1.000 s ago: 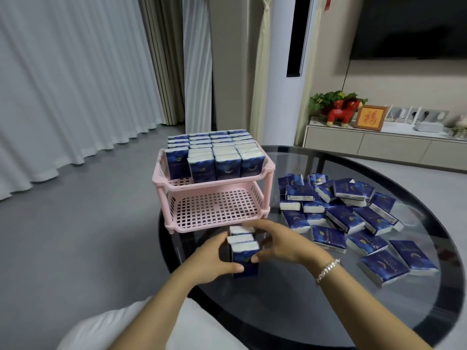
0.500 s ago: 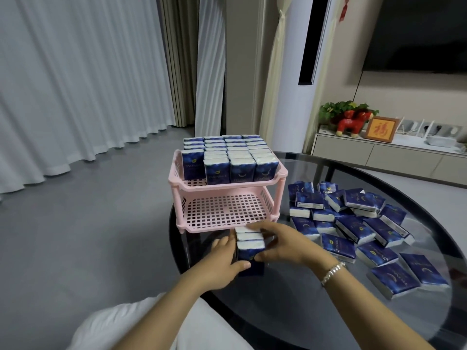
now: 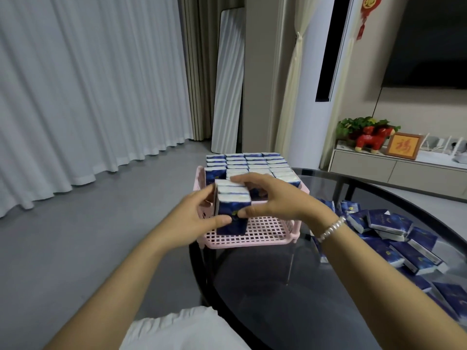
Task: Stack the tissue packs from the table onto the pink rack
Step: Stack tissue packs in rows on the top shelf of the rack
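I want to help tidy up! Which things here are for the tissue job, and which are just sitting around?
For the job:
held tissue packs, gripped by left hand and right hand
pink rack
loose packs on the table

Just sitting around:
red toy animal
framed picture
leaning mirror

Bare forearms, beaded bracelet on right wrist, white garment.
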A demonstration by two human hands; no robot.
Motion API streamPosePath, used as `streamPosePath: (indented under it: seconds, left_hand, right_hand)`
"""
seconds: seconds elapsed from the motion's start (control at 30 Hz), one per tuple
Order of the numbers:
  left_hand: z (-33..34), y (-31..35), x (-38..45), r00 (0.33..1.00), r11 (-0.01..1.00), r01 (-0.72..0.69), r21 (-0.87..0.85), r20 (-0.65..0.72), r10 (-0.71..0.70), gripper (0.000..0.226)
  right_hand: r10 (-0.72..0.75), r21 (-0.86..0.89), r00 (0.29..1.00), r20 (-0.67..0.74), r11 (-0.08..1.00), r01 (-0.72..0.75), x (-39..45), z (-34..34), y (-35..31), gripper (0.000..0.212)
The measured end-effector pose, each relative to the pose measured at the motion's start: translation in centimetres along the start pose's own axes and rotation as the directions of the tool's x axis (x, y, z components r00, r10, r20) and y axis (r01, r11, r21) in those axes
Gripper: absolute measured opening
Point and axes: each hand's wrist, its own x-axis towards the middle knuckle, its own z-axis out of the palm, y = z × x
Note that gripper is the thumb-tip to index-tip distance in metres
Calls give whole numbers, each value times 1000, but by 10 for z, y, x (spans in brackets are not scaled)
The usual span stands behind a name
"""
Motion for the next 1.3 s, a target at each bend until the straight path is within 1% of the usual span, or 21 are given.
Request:
streamPosePath:
  seconds: [0.03, 0.13, 0.2, 0.3, 0.43, 0.53, 0.67, 0.77, 0.87, 0.93, 1.0, 1.1, 1.17, 1.3]
  left_hand:
    - [-7, 1, 4, 1000, 1000, 6, 6, -13, -6, 58]
    - [-22, -7, 18, 998, 998, 57, 36, -34, -56, 62]
    - [-29, -13, 28, 997, 995, 67, 68, -36, -64, 61]
    - [-34, -20, 44, 995, 993, 97, 72, -39, -95, 58]
    - [-35, -31, 63, 991, 988, 133, 80, -28, -131, 58]
    - [-33, -40, 72, 988, 978, 153, 142, -27, -151, 65]
    - [-30, -45, 80, 987, 955, 162, 247, -58, -152, 68]
    - [-29, -46, 85, 990, 931, 140, 338, -57, -128, 71]
    - [-30, -48, 87, 989, 908, 149, 390, -41, -145, 73]
    - [-30, -48, 89, 989, 901, 142, 411, -27, -144, 82]
    - [-29, -45, 88, 991, 892, 120, 436, -1, -133, 90]
    - [-25, -40, 88, 991, 846, 71, 529, 58, -120, 81]
    - [-25, -37, 90, 987, 818, 63, 572, 83, -134, 79]
    - [-26, -37, 94, 971, 822, 85, 563, 137, -194, 77]
  right_hand:
    - [-7, -7, 1000, -7, 1000, 7, 10, 0, -1, 67]
    - [-25, -35, 1000, -9, 999, 24, 39, -2, -3, 66]
    - [-22, -36, 1000, 5, 999, 22, 54, -3, -5, 64]
    - [21, -25, 999, 33, 999, -21, 72, -7, -5, 60]
    - [71, -90, 997, 35, 994, -68, 88, -6, 4, 59]
    - [121, -175, 992, 20, 978, -116, 98, 1, 16, 62]
    - [156, -200, 987, -47, 966, -162, 104, 8, 26, 66]
    - [136, -255, 990, -50, 956, -144, 104, 11, 23, 68]
    - [136, -297, 990, -40, 944, -142, 104, 11, 19, 68]
    - [134, -358, 991, -21, 924, -132, 105, 11, 16, 66]
    - [108, -454, 994, 5, 886, -94, 106, 14, 15, 64]
    - [69, -571, 997, 22, 820, -44, 107, 18, 16, 58]
    - [64, -620, 998, 28, 784, -33, 106, 19, 18, 55]
    - [66, -667, 996, 67, 745, -4, 103, 18, 18, 57]
